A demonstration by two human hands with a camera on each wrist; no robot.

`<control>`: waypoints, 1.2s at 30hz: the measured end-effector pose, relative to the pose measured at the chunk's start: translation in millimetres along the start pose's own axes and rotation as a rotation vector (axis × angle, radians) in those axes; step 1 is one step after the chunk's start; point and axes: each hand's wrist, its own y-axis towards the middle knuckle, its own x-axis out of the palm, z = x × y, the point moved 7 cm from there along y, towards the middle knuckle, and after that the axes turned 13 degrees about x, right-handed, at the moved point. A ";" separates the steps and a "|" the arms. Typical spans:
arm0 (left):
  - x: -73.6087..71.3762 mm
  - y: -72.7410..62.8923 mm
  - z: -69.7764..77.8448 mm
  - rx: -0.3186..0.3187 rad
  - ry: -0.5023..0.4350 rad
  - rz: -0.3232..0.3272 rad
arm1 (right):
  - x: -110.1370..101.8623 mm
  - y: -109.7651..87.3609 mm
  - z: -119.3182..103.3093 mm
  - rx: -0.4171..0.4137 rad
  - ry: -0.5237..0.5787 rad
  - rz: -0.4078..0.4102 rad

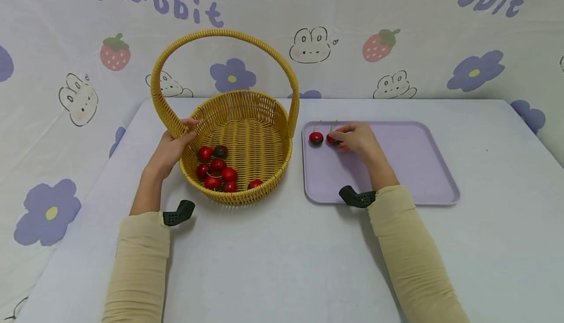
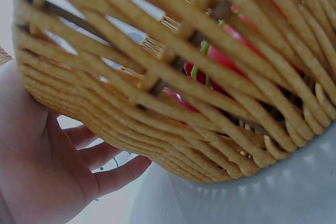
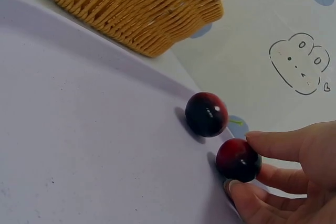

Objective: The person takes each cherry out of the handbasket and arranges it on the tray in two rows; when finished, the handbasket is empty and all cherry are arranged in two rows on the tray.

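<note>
A yellow wicker basket (image 1: pixel 240 198) with a tall hoop handle stands left of centre, holding several red cherries (image 1: pixel 218 165) low on its left side. My left hand (image 1: pixel 169 149) grips its left rim by the handle's foot; in the left wrist view the fingers reach under the woven wall. On the lilac tray (image 1: pixel 410 161) my right hand (image 1: pixel 357 139) pinches a dark red cherry (image 3: pixel 239 160) between thumb and fingers at the tray's far left. Just left of it lies another cherry (image 1: pixel 316 138), stem up, apart from the hand.
The white table (image 1: pixel 264 259) carries the basket and the tray side by side, a narrow gap between them. Behind them hangs a cloth (image 1: pixel 343 0) printed with rabbits, flowers and strawberries. The tall basket handle (image 1: pixel 224 33) arches above the basket.
</note>
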 end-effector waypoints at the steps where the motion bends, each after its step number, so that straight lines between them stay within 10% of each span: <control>1: 0.0 -0.1 0.0 0.000 0.000 0.000 | 0.2 -0.4 0.1 0.002 -0.005 0.000; 36: 0.6 -0.1 0.1 -0.008 -0.003 0.006 | -4.0 3.6 2.5 0.002 -0.021 -0.006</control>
